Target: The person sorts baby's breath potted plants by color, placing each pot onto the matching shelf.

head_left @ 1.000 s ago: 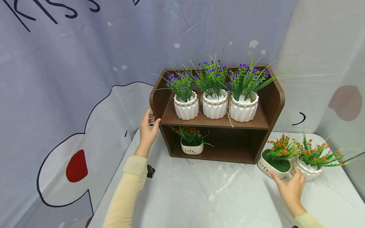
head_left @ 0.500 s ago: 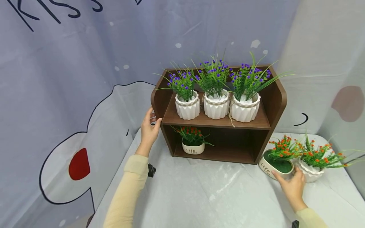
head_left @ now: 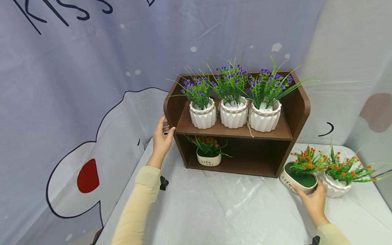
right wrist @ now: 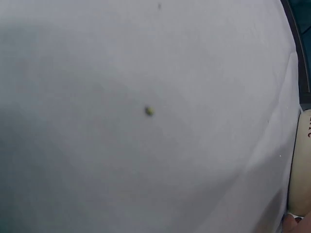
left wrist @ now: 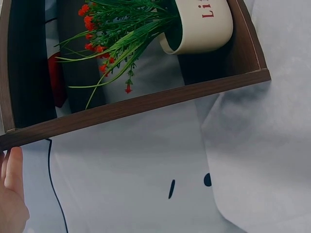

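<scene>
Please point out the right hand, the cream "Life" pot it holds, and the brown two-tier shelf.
Right hand [head_left: 314,202]: head view, back of the hand.
Cream "Life" pot [head_left: 288,183]: head view, lettered front wall.
Brown two-tier shelf [head_left: 228,134]: head view, front edge of the upper tier.

Inside the wooden shelf [head_left: 251,166], the upper board [head_left: 232,134] hides the top of an orange-flowered plant [head_left: 207,147]. Right of the shelf, the right hand [head_left: 315,205] and oval planter [head_left: 298,177] cover part of a ruffled white pot [head_left: 337,189]. The left wrist view's edge cuts off the left hand [left wrist: 12,199] beside the shelf. In the right wrist view, a blurred yellowish speck [right wrist: 148,111] is too small to identify.
</scene>
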